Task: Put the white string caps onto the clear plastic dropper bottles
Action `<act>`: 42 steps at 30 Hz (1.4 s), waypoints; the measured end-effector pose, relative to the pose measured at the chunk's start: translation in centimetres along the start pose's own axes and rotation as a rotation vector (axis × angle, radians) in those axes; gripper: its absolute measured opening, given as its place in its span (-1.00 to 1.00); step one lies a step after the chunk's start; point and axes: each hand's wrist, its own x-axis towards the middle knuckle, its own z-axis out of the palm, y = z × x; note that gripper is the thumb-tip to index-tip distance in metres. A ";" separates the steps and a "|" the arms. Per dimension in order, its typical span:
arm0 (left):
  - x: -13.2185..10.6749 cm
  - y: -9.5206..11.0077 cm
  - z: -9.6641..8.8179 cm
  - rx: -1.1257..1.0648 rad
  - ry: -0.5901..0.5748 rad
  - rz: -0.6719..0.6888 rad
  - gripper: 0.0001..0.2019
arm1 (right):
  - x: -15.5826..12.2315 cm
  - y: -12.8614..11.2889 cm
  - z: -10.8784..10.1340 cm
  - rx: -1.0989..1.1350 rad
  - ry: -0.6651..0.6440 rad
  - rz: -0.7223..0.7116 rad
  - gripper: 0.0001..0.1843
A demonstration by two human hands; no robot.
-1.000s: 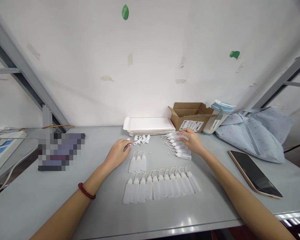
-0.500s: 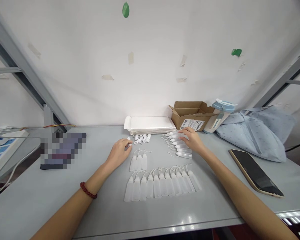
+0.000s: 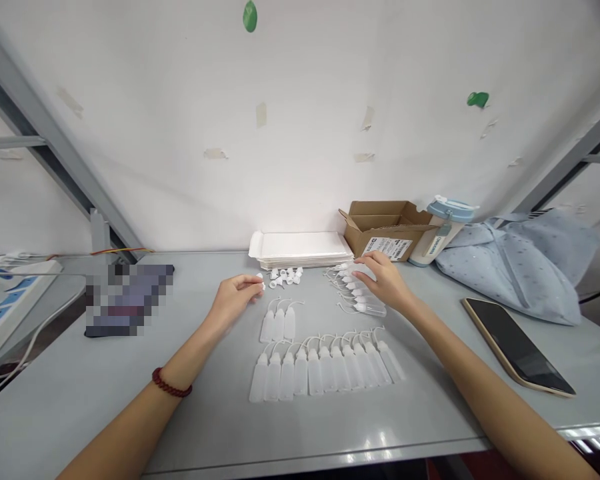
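My left hand is closed in a pinch on a small white cap, left of a pile of white caps. My right hand reaches over a group of clear plastic dropper bottles lying on their sides. Its thumb and forefinger are apart at the bottles' upper end; whether they touch one is hard to see. Between my hands and nearer me lie three capped bottles in a short row. In front of these is a longer row of capped bottles with thin strap-like tails.
White flat boxes are stacked against the wall, beside an open cardboard box and a blue-lidded cup. At right lie a pale blue cloth bag and a phone. A power strip sits at far left.
My left hand has drawn slightly back from the cap pile, with a cap showing at its fingertips. My right hand has shifted a little left over the bottles.
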 end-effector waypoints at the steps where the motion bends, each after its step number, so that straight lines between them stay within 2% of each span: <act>1: -0.1 0.2 0.0 -0.038 -0.006 -0.013 -0.69 | 0.0 -1.0 -0.1 0.043 0.003 -0.005 -0.78; 3: -0.4 0.5 0.2 -0.127 -0.028 -0.039 -0.71 | 0.0 -3.4 -0.5 0.181 -0.049 -0.024 -0.79; 7: -0.8 0.8 0.5 -0.350 -0.083 -0.107 -0.76 | -0.5 -8.8 -1.5 0.410 -0.426 -0.123 -0.73; 10: -1.0 0.9 0.7 -0.397 -0.114 -0.115 -0.77 | -0.8 -11.5 -1.8 0.427 -0.598 -0.158 -0.69; 13: -1.3 1.1 0.8 -0.388 -0.124 -0.112 -0.79 | -0.7 -12.3 -1.4 0.365 -0.643 -0.165 -0.67; 17: -1.5 1.3 1.0 -0.383 -0.126 -0.115 -0.80 | -0.3 -11.9 -0.5 0.371 -0.695 -0.145 -0.64; 34: -2.2 1.4 1.6 -0.397 -0.221 -0.144 -0.73 | -0.3 -11.0 0.0 0.281 -0.700 -0.133 -0.62; 38: -2.5 1.6 1.7 -0.406 -0.245 -0.167 -0.73 | -0.5 -10.4 0.0 0.242 -0.615 -0.147 -0.66; 42: -2.9 2.0 1.8 -0.408 -0.273 -0.143 -0.75 | -0.7 -9.9 0.0 0.164 -0.447 -0.199 -0.69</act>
